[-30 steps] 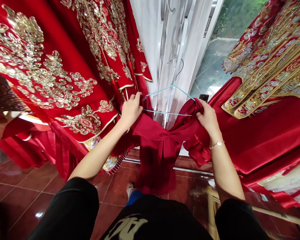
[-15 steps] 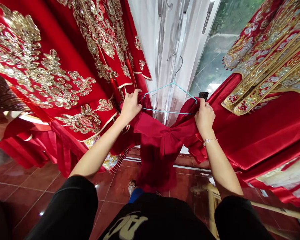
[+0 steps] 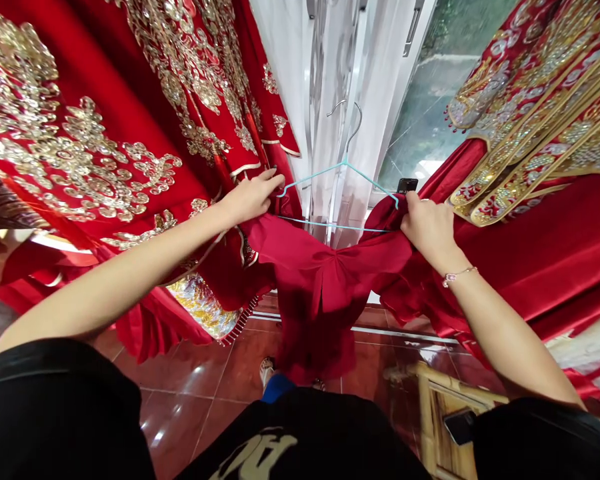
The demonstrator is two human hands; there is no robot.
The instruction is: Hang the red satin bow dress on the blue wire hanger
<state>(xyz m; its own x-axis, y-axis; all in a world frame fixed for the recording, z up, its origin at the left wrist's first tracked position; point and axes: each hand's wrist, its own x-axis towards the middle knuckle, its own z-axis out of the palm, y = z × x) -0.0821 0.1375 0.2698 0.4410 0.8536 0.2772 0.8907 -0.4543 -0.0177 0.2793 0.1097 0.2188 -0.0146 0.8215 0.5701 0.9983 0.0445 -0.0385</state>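
A dark red dress (image 3: 330,267) with a bow at its neckline hangs in front of me on a light-blue wire hanger (image 3: 345,164). At the dress's left shoulder, my left hand (image 3: 255,195) is closed on the fabric near the hanger's end. My right hand (image 3: 429,223) pinches the right shoulder of the same dress, with the hanger's other end just beside it. The lower part of the dress drops toward the floor. Behind the hanger's silver hook is a second hook; what it carries is hidden.
Red garments with gold sequins (image 3: 100,160) hang close on the left, and another embroidered red costume (image 3: 540,153) on the right. A black phone-like device (image 3: 407,185) shows behind my right hand. On a bamboo stool (image 3: 433,427) lies a phone (image 3: 460,425). White curtains (image 3: 280,40) stand behind.
Both hands have moved apart, the left one leftward and the right one rightward, stretching the dress's neckline wider. The stool and its phone have come more into view.
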